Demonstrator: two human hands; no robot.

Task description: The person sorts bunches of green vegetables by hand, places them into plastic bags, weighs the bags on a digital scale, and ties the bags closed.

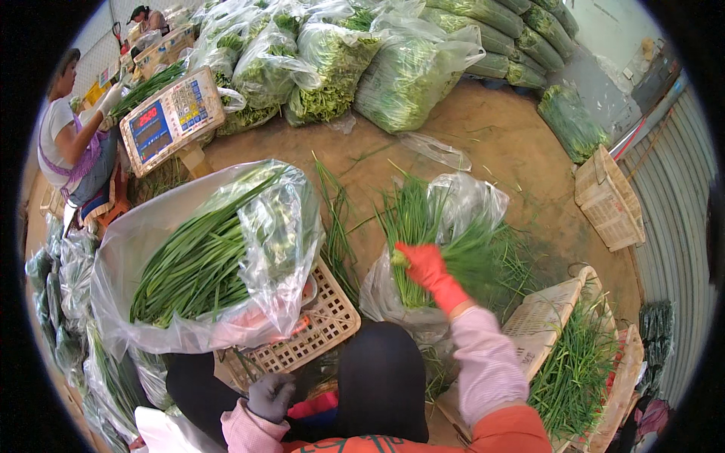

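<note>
My right hand (pixel 429 273), in an orange-red rubber glove, grips a bunch of green chives (pixel 479 260) by its pale end. The leafy end points right and is smeared by motion. Just behind and left of it, more chives (pixel 408 215) stand in a crumpled clear plastic bag (pixel 381 291) on the floor. My left hand (pixel 272 396), in a dark grey glove, is curled closed above my lap, with nothing showing in its fingers. In front of it, a large open clear bag (pixel 121 249) holds long chives (pixel 204 257) above a beige plastic crate (pixel 332 321).
A beige basket (pixel 536 321) of loose chives (pixel 574 370) stands at my right. A digital scale display (pixel 172 121) rises at the far left, near a seated person (pixel 72 136). Stuffed vegetable bags (pixel 332 68) line the back. Another basket (pixel 608 200) stands by the corrugated wall (pixel 676 181).
</note>
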